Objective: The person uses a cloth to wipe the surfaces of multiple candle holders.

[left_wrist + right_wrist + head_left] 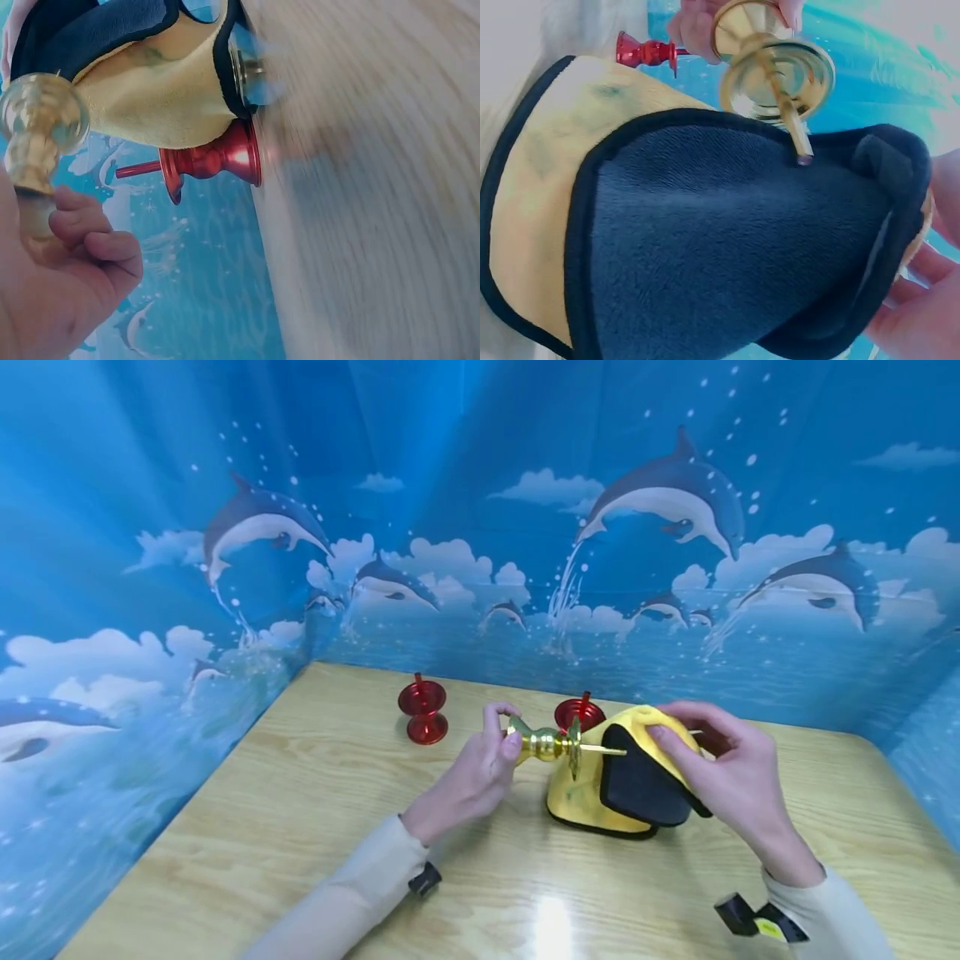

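Note:
My left hand (468, 772) grips a shiny gold candlestick (542, 744) by its base end, tilted onto its side with its spike pointing right. In my right hand (738, 768) is a cleaning cloth (581, 800), yellow on one face and dark on the other, with black edging. Pinched at its top, the cloth hangs folded over near the table. The spike reaches in front of the cloth's dark face; whether they touch I cannot tell. In the right wrist view, the candlestick's dish (739, 94) and spike stand over the cloth's upper edge.
A red candlestick (425, 703) stands upright at the back of the wooden table (300, 827). Another red candlestick (572, 715) is partly hidden behind the cloth. A gold base (251, 71) shows beside the cloth's hem in the left wrist view. A dolphin-print curtain (450, 527) surrounds the table.

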Tool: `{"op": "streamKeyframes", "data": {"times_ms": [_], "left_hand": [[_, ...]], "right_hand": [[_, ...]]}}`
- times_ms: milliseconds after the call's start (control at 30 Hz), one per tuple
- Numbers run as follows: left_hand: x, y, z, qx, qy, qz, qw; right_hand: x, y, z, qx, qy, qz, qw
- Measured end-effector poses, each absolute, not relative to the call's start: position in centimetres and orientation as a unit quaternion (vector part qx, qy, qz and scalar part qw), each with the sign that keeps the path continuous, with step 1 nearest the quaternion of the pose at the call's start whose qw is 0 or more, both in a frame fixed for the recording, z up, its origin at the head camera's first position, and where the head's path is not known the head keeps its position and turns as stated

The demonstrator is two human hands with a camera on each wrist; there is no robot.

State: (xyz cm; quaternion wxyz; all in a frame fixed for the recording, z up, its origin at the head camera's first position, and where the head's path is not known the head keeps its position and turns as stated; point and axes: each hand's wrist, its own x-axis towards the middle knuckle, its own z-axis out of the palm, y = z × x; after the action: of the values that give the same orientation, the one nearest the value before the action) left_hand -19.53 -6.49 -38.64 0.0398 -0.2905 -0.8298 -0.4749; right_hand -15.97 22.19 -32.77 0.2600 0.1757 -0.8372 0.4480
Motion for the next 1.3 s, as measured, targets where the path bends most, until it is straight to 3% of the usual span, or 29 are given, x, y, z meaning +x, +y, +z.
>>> {"op": "streamKeyframes", "data": {"times_ms": [200,333,500,733,967,1133,1300], "left_hand": [[-19.5,-6.1,-38.5,-0.211,-0.816,-0.535,0.048],[-19.5,-6.0,-38.3,-0.193,-0.807,-0.557,0.038],[-19.5,-6.1,-38.1,-0.152,-0.792,-0.591,0.015],[-19.7,-4.9,-37.5,-0.087,-0.776,-0.624,0.011],[-19.2,-3.1,-38.0,-0.143,-0.805,-0.569,0.085],[-19.0,-2.2,-38.4,-0.211,-0.798,-0.551,0.121],[-18.7,-1.9,-38.3,-0.222,-0.801,-0.541,0.129]], "right_hand": [[-16.2,22.0,-33.4,0.257,-0.806,0.382,0.372],[-16.8,22.4,-33.6,0.246,-0.793,0.347,0.435],[-17.2,22.5,-34.3,0.24,-0.793,0.339,0.446],[-16.5,19.4,-35.4,0.345,-0.759,0.301,0.463],[-16.3,15.6,-36.2,0.427,-0.689,0.231,0.538],[-16.5,14.2,-36.4,0.424,-0.664,0.185,0.587],[-16.7,13.8,-36.7,0.404,-0.656,0.145,0.621]]}}
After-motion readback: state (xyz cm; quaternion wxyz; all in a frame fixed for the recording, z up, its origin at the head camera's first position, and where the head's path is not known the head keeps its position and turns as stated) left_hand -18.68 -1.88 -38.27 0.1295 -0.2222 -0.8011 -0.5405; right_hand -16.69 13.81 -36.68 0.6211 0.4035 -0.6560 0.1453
